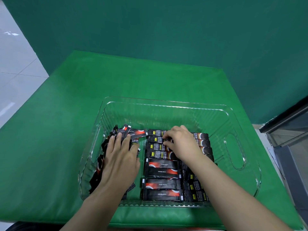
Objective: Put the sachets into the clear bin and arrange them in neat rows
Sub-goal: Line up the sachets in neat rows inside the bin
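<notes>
A clear plastic bin (166, 104) stands on the green table and holds several black-and-red sachets. A tidy column of flat sachets (162, 170) runs down the bin's middle. A loose heap of sachets (100, 164) leans against the left wall. My left hand (120, 157) lies flat on that heap, fingers straight and spread. My right hand (179, 142) is over the top of the middle column, its fingertips curled and pinching a sachet (156, 139) there. More sachets (196, 189) lie under my right forearm.
The bin has a cut-out handle (235, 150) in its right wall. The green table cover (66, 114) stretches left of and behind the bin. A green backdrop rises behind, white floor tiles lie at the left, and a dark glass cabinet (290, 130) stands at the right.
</notes>
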Demonstrator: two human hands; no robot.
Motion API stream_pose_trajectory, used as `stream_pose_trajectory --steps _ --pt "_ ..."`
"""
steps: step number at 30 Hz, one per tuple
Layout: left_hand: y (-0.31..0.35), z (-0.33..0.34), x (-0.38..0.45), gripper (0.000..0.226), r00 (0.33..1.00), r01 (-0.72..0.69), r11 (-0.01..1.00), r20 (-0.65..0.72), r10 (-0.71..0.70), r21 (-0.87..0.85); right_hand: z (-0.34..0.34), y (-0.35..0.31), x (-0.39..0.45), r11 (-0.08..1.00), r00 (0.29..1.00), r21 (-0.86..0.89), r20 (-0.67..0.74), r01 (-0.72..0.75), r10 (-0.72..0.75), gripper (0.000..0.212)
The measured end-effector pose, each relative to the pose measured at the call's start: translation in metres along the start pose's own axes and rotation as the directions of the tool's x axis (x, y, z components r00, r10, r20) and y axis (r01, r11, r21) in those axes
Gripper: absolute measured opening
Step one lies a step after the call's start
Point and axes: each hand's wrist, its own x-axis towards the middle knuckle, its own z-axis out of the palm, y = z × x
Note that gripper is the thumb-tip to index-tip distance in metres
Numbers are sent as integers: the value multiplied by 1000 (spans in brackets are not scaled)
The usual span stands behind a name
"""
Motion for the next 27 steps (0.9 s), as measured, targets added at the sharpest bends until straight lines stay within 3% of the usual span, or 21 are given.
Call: stream_pose_trajectory --steps 10,18,27 --pt "1 -1 -1 40 1000 4 1000 -4 -4 1 5 6 5 996 997 45 1 71 -71 18" --pt "1 -2 -1 40 1000 9 1000 5 -9 -2 1 12 6 989 990 83 54 125 -130 24" --pt "1 -2 -1 41 1000 15 1000 6 -15 -14 0 5 9 987 990 83 -10 140 -139 21"
